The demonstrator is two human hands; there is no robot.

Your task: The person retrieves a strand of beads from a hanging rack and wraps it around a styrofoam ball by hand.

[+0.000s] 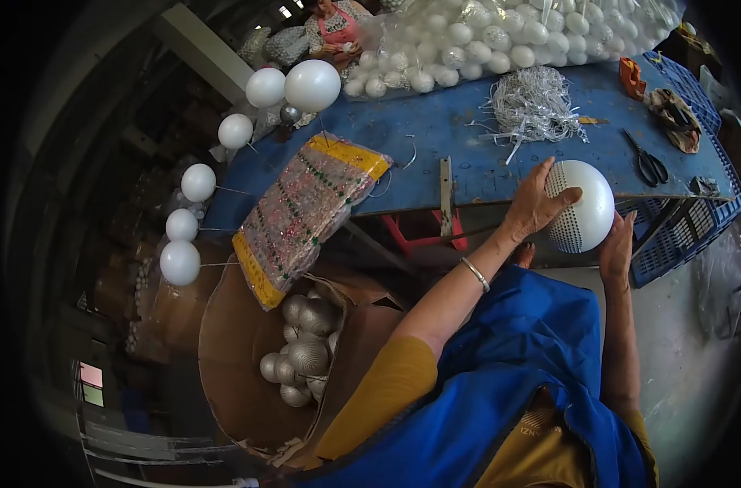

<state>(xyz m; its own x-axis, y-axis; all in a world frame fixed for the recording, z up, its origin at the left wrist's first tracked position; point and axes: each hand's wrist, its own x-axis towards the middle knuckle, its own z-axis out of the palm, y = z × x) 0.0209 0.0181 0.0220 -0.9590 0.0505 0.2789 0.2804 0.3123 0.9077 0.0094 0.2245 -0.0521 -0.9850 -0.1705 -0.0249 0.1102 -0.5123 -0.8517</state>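
Note:
Between my two hands is a large white ball [592,203], with a band of dark dotted mesh-like pattern [563,213] on its left part. My left hand [540,203] curves over the ball's left side, thumb across its front. On the right, my right hand [618,248] supports the ball from its lower right, its fingers partly behind it. The ball is held just off the front edge of the blue table [435,122]. Beyond it on the tabletop lies a heap of silvery strings [537,104].
Black scissors [647,160] lie at the table's right. A big clear bag of white balls [484,41] fills the back. Left are a sequined packet [309,211], white balls on sticks [198,182] and a cardboard box [224,366] with silver balls [308,355]. Another person [335,31] is behind.

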